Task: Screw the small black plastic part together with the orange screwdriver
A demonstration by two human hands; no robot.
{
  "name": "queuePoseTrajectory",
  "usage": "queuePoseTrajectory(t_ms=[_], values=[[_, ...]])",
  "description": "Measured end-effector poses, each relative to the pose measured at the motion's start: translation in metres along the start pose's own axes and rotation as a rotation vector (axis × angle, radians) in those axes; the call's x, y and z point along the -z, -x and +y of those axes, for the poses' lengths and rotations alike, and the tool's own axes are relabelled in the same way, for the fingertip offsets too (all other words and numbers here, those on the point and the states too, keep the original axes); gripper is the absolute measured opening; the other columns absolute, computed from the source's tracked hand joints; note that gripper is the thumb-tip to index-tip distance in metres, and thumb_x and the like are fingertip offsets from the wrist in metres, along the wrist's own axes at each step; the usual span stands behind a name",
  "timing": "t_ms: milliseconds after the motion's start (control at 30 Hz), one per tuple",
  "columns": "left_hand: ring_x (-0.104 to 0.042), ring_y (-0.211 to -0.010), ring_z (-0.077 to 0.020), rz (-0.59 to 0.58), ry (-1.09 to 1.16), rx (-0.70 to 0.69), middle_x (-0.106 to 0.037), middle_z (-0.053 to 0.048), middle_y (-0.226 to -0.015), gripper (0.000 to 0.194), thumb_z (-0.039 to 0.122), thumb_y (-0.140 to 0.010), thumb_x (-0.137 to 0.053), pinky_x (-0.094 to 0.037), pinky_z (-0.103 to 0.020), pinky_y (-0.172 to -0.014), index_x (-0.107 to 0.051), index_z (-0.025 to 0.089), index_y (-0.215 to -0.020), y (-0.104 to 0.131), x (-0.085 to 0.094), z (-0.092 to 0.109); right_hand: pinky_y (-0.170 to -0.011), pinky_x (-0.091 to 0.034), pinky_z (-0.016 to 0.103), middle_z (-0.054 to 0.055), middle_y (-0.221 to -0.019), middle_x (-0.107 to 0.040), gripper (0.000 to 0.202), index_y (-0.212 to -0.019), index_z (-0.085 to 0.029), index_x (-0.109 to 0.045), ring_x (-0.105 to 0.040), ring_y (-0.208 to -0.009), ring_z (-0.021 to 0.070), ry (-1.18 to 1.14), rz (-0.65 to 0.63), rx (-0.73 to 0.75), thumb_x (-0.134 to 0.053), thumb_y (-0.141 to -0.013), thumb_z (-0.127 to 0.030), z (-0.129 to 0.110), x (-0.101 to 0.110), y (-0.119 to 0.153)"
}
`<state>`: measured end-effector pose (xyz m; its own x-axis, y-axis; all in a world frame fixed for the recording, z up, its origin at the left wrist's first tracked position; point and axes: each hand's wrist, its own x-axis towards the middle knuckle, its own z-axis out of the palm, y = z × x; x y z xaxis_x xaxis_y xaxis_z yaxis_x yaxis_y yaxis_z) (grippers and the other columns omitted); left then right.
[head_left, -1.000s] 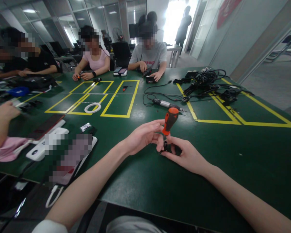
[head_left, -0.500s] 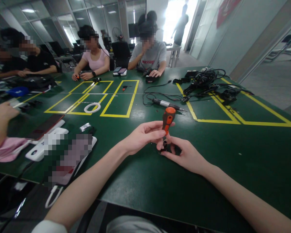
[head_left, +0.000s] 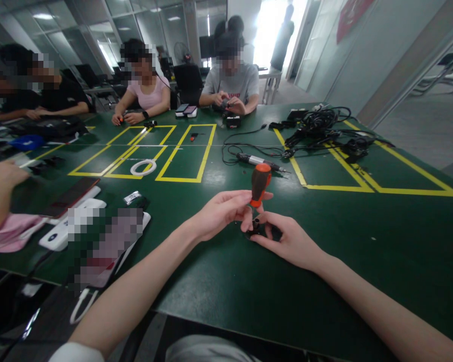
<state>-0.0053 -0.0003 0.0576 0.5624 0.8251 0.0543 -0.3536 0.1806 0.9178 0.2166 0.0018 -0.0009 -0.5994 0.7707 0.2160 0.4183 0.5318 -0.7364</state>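
Note:
My left hand (head_left: 226, 211) grips a screwdriver (head_left: 260, 183) with a dark and orange handle, thumb and fingers around its lower end. The handle stands nearly upright; its shaft is mostly hidden by the fingers. Just below, my right hand (head_left: 287, 236) pinches a small dark part (head_left: 255, 227) against the green table (head_left: 343, 281). That part has a short tube-like piece sticking up, and its kind is too small to make out. The left fingertips come close to the part too; whether they touch it I cannot tell.
Ahead lies an electric screwdriver (head_left: 258, 161) with a cable, beside a heap of black cables (head_left: 320, 125). A white ring of tape (head_left: 143, 167), a power strip (head_left: 60, 234) and a phone (head_left: 111, 241) are at left. Several co-workers sit around; one's hand (head_left: 7, 176) reaches in.
The screwdriver handle has turned in my left hand and shifted slightly left. My right hand stays in place. Across the table, a co-worker has raised both hands to a dark object.

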Motion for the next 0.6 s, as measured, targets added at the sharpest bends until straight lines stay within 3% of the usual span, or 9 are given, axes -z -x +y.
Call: queuePoseTrajectory(t_ms=[100, 267, 400, 500, 600], values=[[-0.059, -0.053, -0.0054, 0.004, -0.011, -0.011, -0.069, 0.0, -0.091, 0.041, 0.049, -0.086, -0.083, -0.051, -0.025, -0.06, -0.07, 0.014, -0.103, -0.0004, -0.0003, -0.0008, -0.06, -0.047, 0.028, 0.002, -0.078, -0.069, 0.018, -0.098, -0.019, -0.067, -0.06, -0.062, 0.0151, 0.007, 0.007, 0.009, -0.071, -0.096, -0.036, 0.0, -0.0002, 0.0001], [-0.064, -0.055, -0.01, 0.0, 0.008, -0.006, -0.075, 0.0, -0.089, 0.049, 0.042, -0.083, -0.087, -0.052, -0.026, -0.062, -0.056, 0.02, -0.114, 0.0, 0.001, -0.0012, -0.061, -0.048, 0.028, 0.003, -0.084, -0.071, 0.017, -0.099, -0.019, -0.068, -0.061, -0.065, 0.0159, 0.01, 0.005, 0.006, -0.071, -0.096, -0.036, 0.0002, -0.0003, 0.0002], [-0.059, -0.055, -0.0082, -0.018, 0.029, 0.018, -0.071, -0.001, -0.087, 0.05, 0.051, -0.089, -0.077, -0.05, -0.027, -0.064, -0.067, 0.015, -0.123, -0.0002, 0.0011, 0.0005, -0.061, -0.049, 0.027, 0.003, -0.085, -0.071, 0.017, -0.099, -0.019, -0.068, -0.061, -0.064, 0.0151, 0.006, -0.005, 0.017, -0.071, -0.097, -0.035, 0.0001, 0.0001, -0.0003], [-0.055, -0.056, -0.0065, -0.029, 0.035, 0.021, -0.069, -0.002, -0.09, 0.05, 0.057, -0.094, -0.066, -0.05, -0.027, -0.067, -0.074, 0.013, -0.117, -0.0014, 0.0023, 0.0002, -0.058, -0.047, 0.026, 0.001, -0.077, -0.067, 0.018, -0.098, -0.019, -0.067, -0.061, -0.063, 0.0153, 0.015, 0.009, 0.019, -0.072, -0.096, -0.037, 0.0009, 0.0001, -0.0004], [-0.06, -0.056, -0.0088, -0.043, 0.042, 0.023, -0.071, -0.005, -0.094, 0.045, 0.055, -0.097, -0.063, -0.052, -0.028, -0.067, -0.072, 0.013, -0.107, -0.0026, 0.0044, -0.0017, -0.057, -0.046, 0.026, 0.0, -0.075, -0.066, 0.018, -0.098, -0.019, -0.067, -0.061, -0.062, 0.0152, 0.027, 0.018, 0.018, -0.072, -0.096, -0.037, 0.0021, -0.0003, -0.0001]])
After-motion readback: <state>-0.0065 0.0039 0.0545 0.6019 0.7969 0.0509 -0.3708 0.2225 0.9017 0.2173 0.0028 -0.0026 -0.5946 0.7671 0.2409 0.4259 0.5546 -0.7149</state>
